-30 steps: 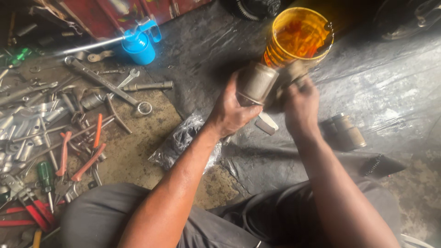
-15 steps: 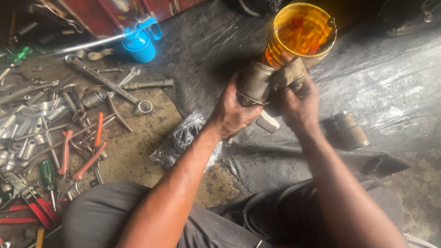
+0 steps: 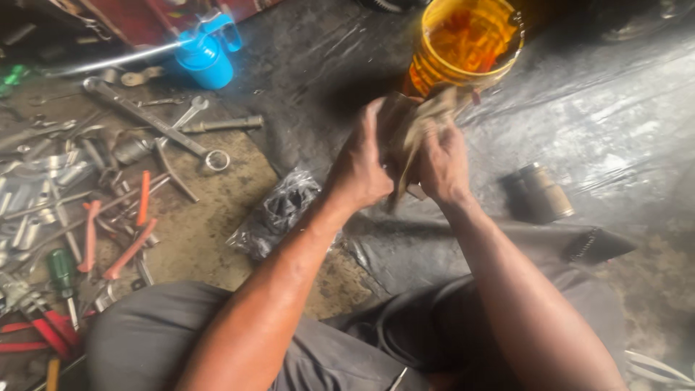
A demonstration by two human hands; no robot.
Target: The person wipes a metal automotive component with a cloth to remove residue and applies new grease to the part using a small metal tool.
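The left hand [image 3: 362, 163] and the right hand [image 3: 441, 163] meet just below the yellow bucket [image 3: 463, 43], which sits at twelve o'clock from them. Between them is a dull metal cylinder [image 3: 397, 127], now mostly hidden under a tan rag [image 3: 427, 119]. The left fingers are curled round the cylinder's near side and grip it; the right fingers are closed over the rag and press it against the part.

A moment ago the cylinder stood plainly in view, its round end showing beside the rag; now the rag has come across it and both hands have drawn tighter together (the blur here fits quick rubbing). That reads as wiping work under way, with the part held up off the ground, in front of the bucket.

At three o'clock from the hands a second metal cylinder [image 3: 543, 192] lies on the dark plastic sheet [image 3: 608, 108]. At eight o'clock lies a crumpled clear bag [image 3: 279, 213]. Farther out at nine o'clock spanners [image 3: 145, 119] and orange-handled pliers [image 3: 119, 232] are scattered on the dirt floor, and a blue oil can [image 3: 206, 54] stands at ten o'clock.
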